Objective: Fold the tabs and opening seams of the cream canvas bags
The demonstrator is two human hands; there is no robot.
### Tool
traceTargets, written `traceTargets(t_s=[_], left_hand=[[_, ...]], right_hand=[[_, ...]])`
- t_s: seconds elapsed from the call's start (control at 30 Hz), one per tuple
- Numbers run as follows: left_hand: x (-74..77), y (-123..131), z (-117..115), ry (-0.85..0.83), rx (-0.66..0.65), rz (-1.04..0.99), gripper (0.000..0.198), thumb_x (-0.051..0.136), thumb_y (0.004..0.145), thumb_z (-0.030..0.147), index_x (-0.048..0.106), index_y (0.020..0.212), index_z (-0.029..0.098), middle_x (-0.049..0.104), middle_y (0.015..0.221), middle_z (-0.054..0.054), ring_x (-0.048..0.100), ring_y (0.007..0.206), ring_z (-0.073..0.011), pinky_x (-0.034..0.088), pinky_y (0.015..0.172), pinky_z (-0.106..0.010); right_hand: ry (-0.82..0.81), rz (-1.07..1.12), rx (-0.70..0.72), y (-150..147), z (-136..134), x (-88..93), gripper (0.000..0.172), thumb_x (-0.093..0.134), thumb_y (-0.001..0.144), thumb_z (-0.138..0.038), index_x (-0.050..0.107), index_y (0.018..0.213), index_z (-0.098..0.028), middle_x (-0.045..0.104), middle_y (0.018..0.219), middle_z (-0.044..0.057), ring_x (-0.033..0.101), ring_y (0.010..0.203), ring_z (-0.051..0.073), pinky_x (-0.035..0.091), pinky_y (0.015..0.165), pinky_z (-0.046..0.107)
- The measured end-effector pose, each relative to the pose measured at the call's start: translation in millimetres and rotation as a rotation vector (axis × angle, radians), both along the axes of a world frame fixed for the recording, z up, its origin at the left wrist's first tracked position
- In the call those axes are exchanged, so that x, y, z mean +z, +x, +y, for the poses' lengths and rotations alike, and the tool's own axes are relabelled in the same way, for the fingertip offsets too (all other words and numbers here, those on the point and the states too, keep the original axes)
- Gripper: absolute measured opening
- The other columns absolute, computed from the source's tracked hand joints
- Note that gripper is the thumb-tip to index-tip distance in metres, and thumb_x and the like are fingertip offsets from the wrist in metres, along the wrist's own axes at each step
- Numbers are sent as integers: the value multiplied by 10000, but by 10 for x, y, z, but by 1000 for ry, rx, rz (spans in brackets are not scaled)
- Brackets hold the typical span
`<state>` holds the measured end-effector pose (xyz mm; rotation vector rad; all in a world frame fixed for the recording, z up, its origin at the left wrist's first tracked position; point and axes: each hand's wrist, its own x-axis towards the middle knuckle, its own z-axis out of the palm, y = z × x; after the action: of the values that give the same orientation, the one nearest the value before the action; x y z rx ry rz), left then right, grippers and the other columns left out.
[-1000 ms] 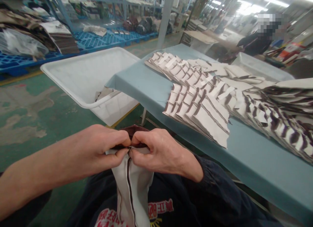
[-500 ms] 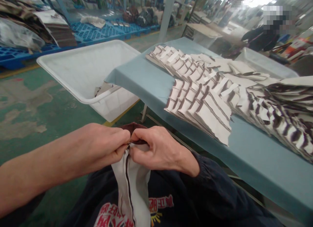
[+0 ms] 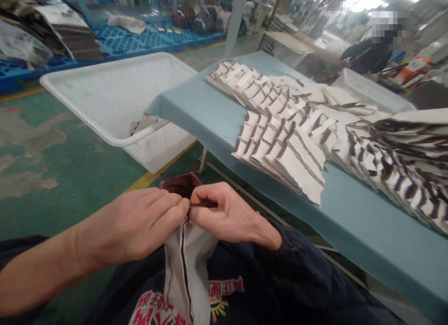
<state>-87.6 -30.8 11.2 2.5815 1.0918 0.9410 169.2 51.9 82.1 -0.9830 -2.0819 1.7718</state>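
Observation:
Between my hands is a sewn piece [image 3: 196, 250], pale on one side and dark maroon on the other, with a dark seam running down its length. Its upper edge is pinched by my left hand [image 3: 140, 222] and my right hand [image 3: 227, 215], whose fingertips meet at the seam's top. The maroon face shows as a curved opening just beyond the fingers. The lower part hangs down over my dark, printed clothing. Whatever lies right under the fingertips is hidden.
To the right, a blue-covered table [image 3: 196, 98] bears overlapping rows of similar pale pieces [image 3: 280, 147]. A white plastic tub [image 3: 105, 87] stands beyond my hands at left. Blue pallets [image 3: 122, 42] lie farther back. A person [image 3: 371, 49] is at the upper right.
My left hand has turned, with its back and wrist lower and closer in. The maroon opening shows more widely. Both hands still pinch the piece, and the view has shifted slightly.

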Motion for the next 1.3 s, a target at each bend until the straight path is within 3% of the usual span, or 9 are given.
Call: traceTargets(t_s=[0.1,0.2,0.37,0.53,0.7,0.87,1.1,1.2,1.3], left_hand=[[49,73,-55,190,87,63,526,483,1230,111,861,1557,276,959,1236,-141,924,1120,-365,779,1147,-537],[68,133,-92,178,190,118,533,488,1238,84,883,1538,280,970,1211,-125,937,1097,-350,782,1170,-536],[89,146,-20,144,116,157,471,482,1298,111,797,1593,299,971,1315,-117,932,1226,-330,750,1232,-511],[249,134,171,228,-32,26,314,626,1283,143,704,1569,248,972,1192,-77,959,1051,-268,775,1062,-368],[483,136,189,-217,-19,-102,295,636,1210,165,835,1400,272,959,1203,17,932,1010,-192,697,946,-227],[630,179,250,-327,-88,-136,285,591,1260,225,860,1197,291,904,975,54,849,794,-155,601,761,-224],[472,318,154,-93,-13,-87,354,576,1248,190,629,909,276,649,753,50,590,641,-176,413,643,-351],[329,297,141,-211,17,-222,309,610,1210,175,627,917,271,609,730,92,523,589,-134,376,600,-309],[276,202,192,-393,-42,-283,285,637,1231,199,726,967,263,704,781,93,614,629,-116,421,607,-247]], right_hand=[[-208,104,-45,32,18,-19,261,728,842,-368,527,702,-278,438,692,-58,364,680,145,326,614,296],[-251,87,-85,38,65,-29,262,742,852,-361,549,698,-275,446,683,-52,361,663,145,312,601,304],[-227,52,-43,61,76,-26,215,704,871,-307,562,714,-266,455,696,-60,383,674,139,324,606,288],[242,-3,-42,163,9,-61,104,669,856,-254,600,778,-262,476,671,-80,425,660,129,330,627,280],[588,48,-7,272,-14,-212,69,654,909,-270,701,862,-252,604,690,-61,507,590,121,373,625,287],[813,60,34,304,-27,-318,115,660,958,-217,759,908,-249,693,727,-26,558,622,145,393,643,301],[835,315,-19,231,-32,-425,142,633,1008,-213,722,907,-256,660,696,-58,543,556,118,436,620,275],[920,442,-96,148,-42,-472,148,639,980,-176,678,862,-256,632,663,-79,505,522,104,435,592,260],[1026,409,-165,115,-51,-479,175,634,935,-121,667,825,-254,614,638,-81,508,531,111,432,596,272]])
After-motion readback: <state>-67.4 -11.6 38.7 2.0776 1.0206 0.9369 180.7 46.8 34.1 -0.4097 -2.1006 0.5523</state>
